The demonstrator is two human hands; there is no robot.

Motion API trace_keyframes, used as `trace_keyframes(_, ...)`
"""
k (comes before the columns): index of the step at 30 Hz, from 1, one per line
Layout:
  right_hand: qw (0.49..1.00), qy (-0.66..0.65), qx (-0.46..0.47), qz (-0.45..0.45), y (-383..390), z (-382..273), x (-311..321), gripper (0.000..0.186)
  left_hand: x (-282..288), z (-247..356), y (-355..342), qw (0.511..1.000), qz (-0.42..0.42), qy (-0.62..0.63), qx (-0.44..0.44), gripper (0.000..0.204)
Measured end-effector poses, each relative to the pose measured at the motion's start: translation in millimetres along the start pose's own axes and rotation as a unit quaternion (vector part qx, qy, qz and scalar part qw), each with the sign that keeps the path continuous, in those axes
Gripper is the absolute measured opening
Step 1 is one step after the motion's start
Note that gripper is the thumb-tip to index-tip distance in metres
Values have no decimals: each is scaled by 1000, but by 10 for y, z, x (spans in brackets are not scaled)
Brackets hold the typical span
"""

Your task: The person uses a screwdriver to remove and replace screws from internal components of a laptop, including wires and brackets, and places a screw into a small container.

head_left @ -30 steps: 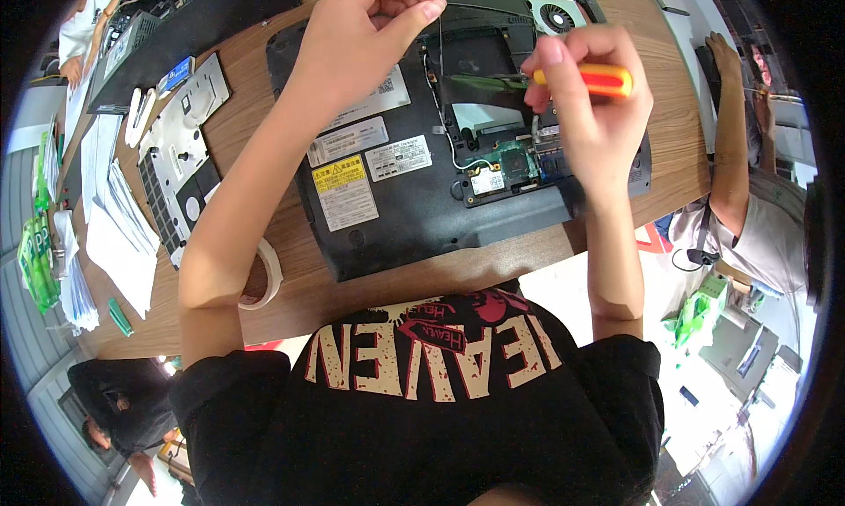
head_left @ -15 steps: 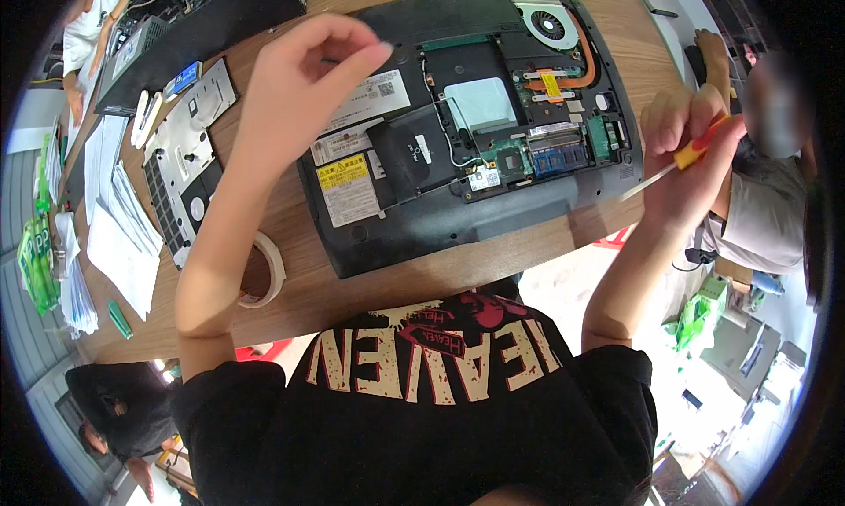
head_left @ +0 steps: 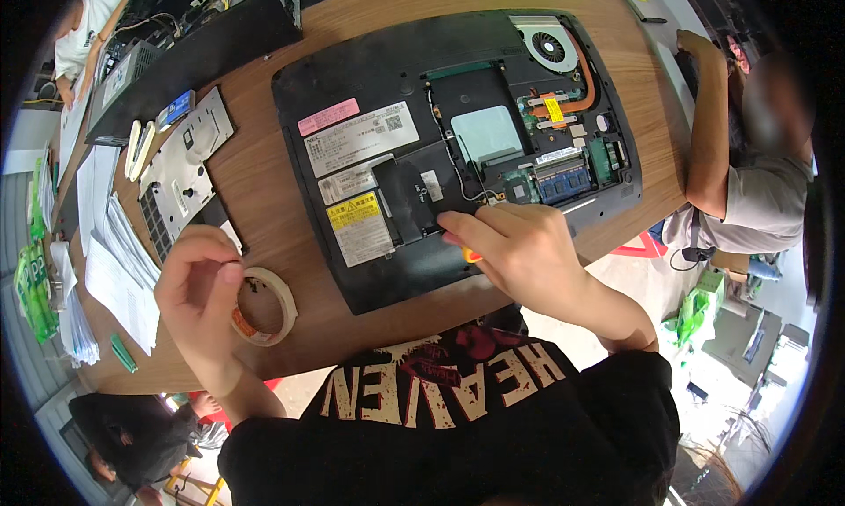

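A black laptop lies upside down on the wooden table, its underside panel off. Its fan, copper heat pipe and blue memory module are exposed. Over the laptop's near edge, my right hand is closed on a screwdriver, of which only a bit of the yellow-orange handle shows. Its extended fingertips reach the black drive cover. My left hand is at the left, beside a roll of tape, thumb and fingers curled together; anything pinched there is too small to make out.
A removed base cover lies left of the laptop, near paper sheets and a blue card-like part. An opened computer case stands at the back left. Another person sits at the right; others are at the left.
My right hand has come from the right side to the laptop's near middle with the screwdriver. My left hand has drawn back from above the laptop to the tape roll.
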State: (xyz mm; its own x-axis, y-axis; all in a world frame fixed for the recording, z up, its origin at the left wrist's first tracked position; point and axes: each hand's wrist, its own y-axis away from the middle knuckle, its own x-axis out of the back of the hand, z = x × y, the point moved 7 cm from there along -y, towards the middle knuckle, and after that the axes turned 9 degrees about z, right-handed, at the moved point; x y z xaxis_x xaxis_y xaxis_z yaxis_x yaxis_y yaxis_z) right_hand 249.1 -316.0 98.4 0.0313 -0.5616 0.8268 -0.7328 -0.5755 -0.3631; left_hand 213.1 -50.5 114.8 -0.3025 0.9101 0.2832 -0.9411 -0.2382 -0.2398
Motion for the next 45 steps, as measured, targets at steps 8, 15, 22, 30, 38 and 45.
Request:
trace_keyframes(8, 998, 26, 42, -25, -10, 175, 255, 33, 235, -282, -16, 995, 60, 44, 69, 10)
trace_keyframes(15, 991, -40, 126, 7, 19, 294, 490, 19, -60, -160, -56, 983, -56, 112, 132, 26)
trace_keyframes(22, 989, -40, 135, 35, 38, 275, 466, 19, -780, 142, -413, 975, -162, 116, 101, 20)
trace_keyframes(30, 987, -44, 137, 70, 129, 256, 548, 21, -1295, 220, -447, 959, -206, 170, 95, 18)
trace_keyframes(38, 984, -53, 143, 91, 248, 245, 554, 23, -1428, 163, -333, 935, -226, 178, 207, 16)
trace_keyframes(45, 985, -58, 126, 101, 318, 234, 563, 25, -1425, 191, -286, 941, -197, 175, 211, 14)
